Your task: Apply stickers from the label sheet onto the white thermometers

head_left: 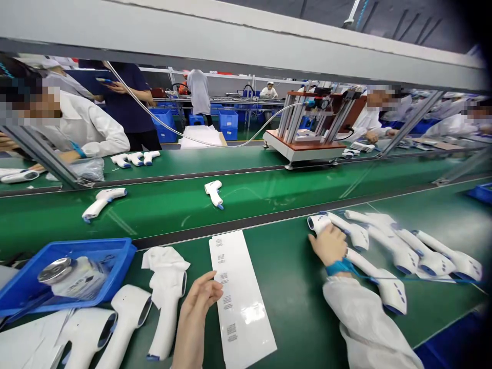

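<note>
My left hand (200,302) is at the left edge of a white label sheet (249,302), its fingers loosely bent with nothing visible in them. Small printed labels run down that side of the sheet. To the right, my right hand (329,245), with a blue wrist strap, grips a white infrared thermometer (318,223) by the body; its palm side is hidden. Beside it lie several more white thermometers (392,292) with blue buttons. Left of my left hand, a thermometer (165,307) lies with a crumpled white cloth (166,261) over its head, near other thermometers (128,312).
A blue tray (119,271) holding a metal-lidded bottle (77,277) stands at the left. Two thermometers (213,193) lie on the green conveyor belt (269,192). Beyond it stand a press fixture (307,133) and co-workers in white. A grey beam (246,38) crosses overhead.
</note>
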